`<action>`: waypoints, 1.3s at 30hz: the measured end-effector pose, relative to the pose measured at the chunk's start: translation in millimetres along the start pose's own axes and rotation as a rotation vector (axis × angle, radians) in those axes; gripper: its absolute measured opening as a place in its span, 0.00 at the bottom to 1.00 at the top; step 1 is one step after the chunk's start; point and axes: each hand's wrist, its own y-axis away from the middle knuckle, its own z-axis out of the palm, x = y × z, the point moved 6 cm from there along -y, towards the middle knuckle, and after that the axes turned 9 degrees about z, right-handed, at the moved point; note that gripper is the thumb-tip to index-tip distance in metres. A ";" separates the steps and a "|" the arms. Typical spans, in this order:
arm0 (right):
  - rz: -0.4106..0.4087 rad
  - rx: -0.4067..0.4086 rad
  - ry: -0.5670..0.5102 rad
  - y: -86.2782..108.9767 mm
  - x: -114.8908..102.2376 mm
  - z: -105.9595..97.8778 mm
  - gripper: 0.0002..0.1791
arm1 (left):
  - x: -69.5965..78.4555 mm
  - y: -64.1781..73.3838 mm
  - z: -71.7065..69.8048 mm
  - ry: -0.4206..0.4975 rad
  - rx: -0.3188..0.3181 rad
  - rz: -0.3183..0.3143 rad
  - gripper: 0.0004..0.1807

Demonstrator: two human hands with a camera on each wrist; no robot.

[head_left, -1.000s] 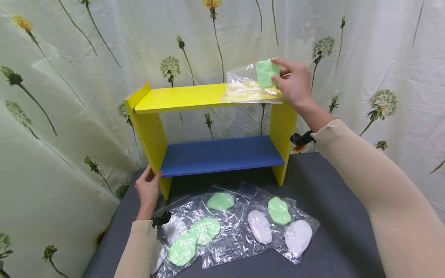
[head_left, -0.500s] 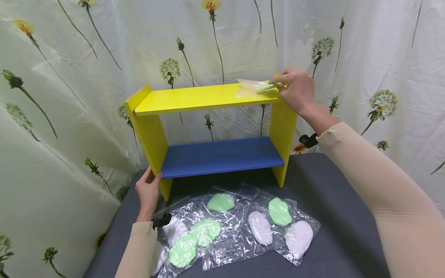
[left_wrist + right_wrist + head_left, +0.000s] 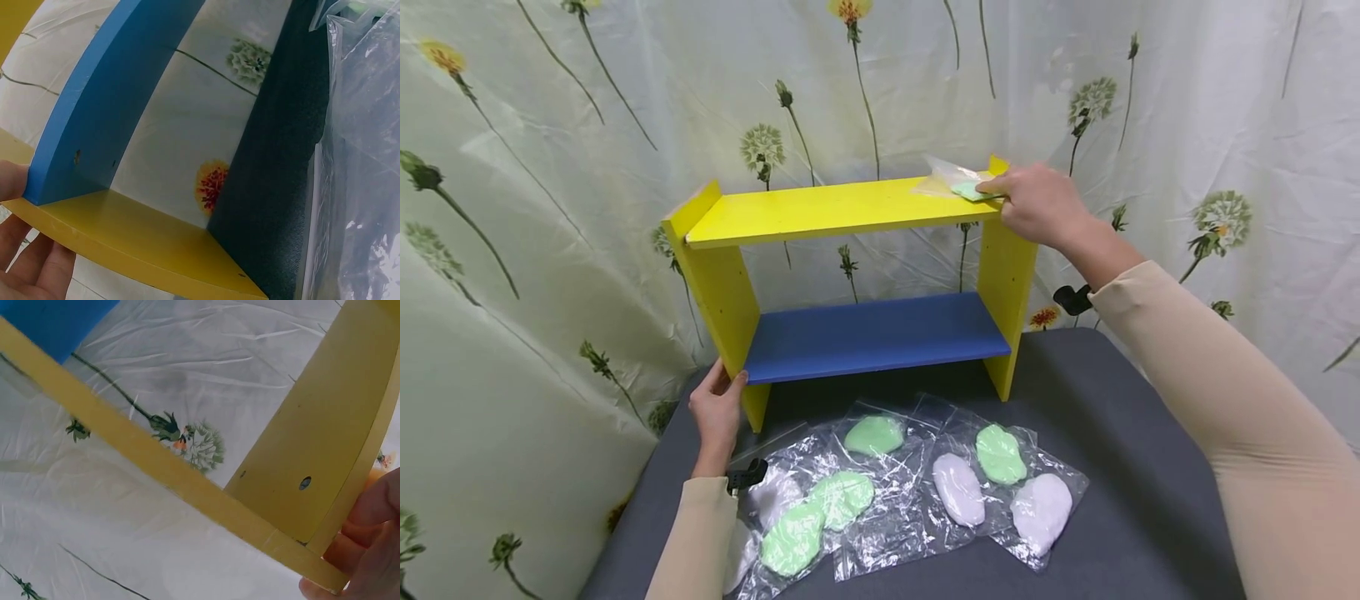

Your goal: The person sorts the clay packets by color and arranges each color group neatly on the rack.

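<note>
On the right end of the yellow top board (image 3: pixel 805 206) lies a clear plastic bag with a flat, pale green, putty-like piece (image 3: pixel 968 192) inside. My right hand (image 3: pixel 1040 206) is at this corner, its straight index finger resting on the green piece. In the right wrist view, fingers (image 3: pixel 369 519) show close around the board's end, and the bag is out of sight. Low on the left side, my left hand (image 3: pixel 716 408) steadies the shelf unit. In the left wrist view its thumb (image 3: pixel 11 180) lies at the blue board (image 3: pixel 81 125), the other fingers outside the yellow side panel.
In front of the unit, several overlapping clear bags (image 3: pixel 895 546) lie on the dark grey table (image 3: pixel 1120 467). They hold green pieces (image 3: pixel 792 540) and white pieces (image 3: pixel 1042 510). A flower-printed curtain (image 3: pixel 625 167) hangs close behind and to the left.
My right hand has lowered the bag from upright above the top board to lying on its right end, with the index finger now extended over it. My left hand stays put.
</note>
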 end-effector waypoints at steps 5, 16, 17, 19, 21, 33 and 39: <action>-0.038 0.006 -0.052 4.9 -4.2 -0.6 0.35 | -1.0 2.8 0.4 -0.006 -0.004 -0.015 0.26; -0.112 0.270 -0.182 37.6 -11.4 -18.1 0.24 | -0.8 3.6 3.0 0.011 -0.006 -0.012 0.26; -0.119 0.297 -0.191 42.2 -12.3 -19.5 0.23 | -0.4 3.0 3.0 0.016 -0.005 -0.010 0.26; -0.145 0.346 -0.205 51.6 -14.6 -20.8 0.22 | 0.9 2.0 2.5 0.019 0.000 -0.011 0.26; -0.174 0.385 -0.211 61.8 -17.5 -20.6 0.21 | 2.1 1.3 1.7 0.023 0.004 -0.012 0.26; -0.290 0.322 -0.235 121.2 -33.7 19.5 0.22 | 3.0 0.1 -1.2 0.008 -0.002 -0.016 0.26; -0.269 0.192 -0.250 141.1 -34.0 52.5 0.24 | 2.9 -0.7 -0.6 -0.008 0.010 -0.032 0.26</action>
